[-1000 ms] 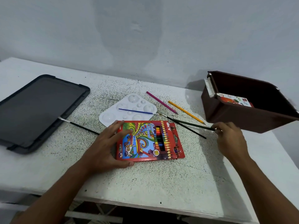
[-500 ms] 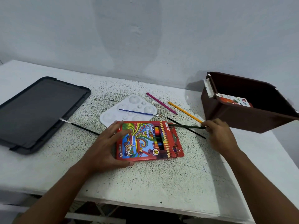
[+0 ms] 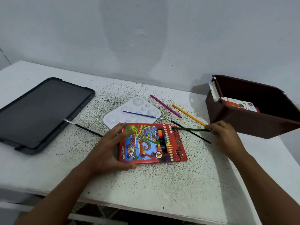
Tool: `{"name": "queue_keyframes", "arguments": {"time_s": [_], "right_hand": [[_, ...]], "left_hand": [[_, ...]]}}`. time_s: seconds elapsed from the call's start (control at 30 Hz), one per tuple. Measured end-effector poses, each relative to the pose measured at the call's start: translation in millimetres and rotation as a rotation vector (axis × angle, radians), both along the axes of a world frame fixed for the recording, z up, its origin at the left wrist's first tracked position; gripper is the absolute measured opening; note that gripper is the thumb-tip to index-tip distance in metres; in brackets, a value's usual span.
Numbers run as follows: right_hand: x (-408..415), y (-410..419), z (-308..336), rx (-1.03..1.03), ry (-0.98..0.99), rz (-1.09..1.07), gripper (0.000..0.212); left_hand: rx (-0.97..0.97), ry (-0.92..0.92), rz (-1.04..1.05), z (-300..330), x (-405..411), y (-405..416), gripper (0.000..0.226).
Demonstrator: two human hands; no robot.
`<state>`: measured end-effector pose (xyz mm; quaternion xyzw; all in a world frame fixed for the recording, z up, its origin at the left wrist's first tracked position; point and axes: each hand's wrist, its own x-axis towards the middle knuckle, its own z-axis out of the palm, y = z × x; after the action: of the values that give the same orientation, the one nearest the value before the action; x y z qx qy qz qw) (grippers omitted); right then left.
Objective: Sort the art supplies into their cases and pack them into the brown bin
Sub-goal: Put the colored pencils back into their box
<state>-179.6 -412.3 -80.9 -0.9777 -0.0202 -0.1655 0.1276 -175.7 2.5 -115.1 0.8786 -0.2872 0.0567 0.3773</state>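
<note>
A white table (image 3: 162, 184), its top speckled with black marks, stands against a pale grey wall (image 3: 146, 38). On the table's left side lies a flat dark grey lid (image 3: 37, 112) with rounded corners and a raised rim, its near corner just over the table's edge.

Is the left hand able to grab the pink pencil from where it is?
Probably yes. The left hand rests on the pencil box, and the pink pencil lies beyond the palette with nothing covering it.
</note>
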Motion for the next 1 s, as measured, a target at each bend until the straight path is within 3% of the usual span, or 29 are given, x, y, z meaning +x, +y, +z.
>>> {"name": "queue_keyframes", "arguments": {"time_s": [0.6,0.77,1.0], "right_hand": [[2,0,-7,0.053,0.012,0.083,0.042],[17,33,-2,0.076,0.004,0.165,0.025],[23,92,-3,0.062,0.064,0.226,0.019]], "left_hand": [[-0.058,0.014,-0.014,5,0,0,0.099],[-0.073,0.041,-0.026,3,0,0,0.099],[-0.059,0.028,-0.026,1,0,0,0.098]]}}
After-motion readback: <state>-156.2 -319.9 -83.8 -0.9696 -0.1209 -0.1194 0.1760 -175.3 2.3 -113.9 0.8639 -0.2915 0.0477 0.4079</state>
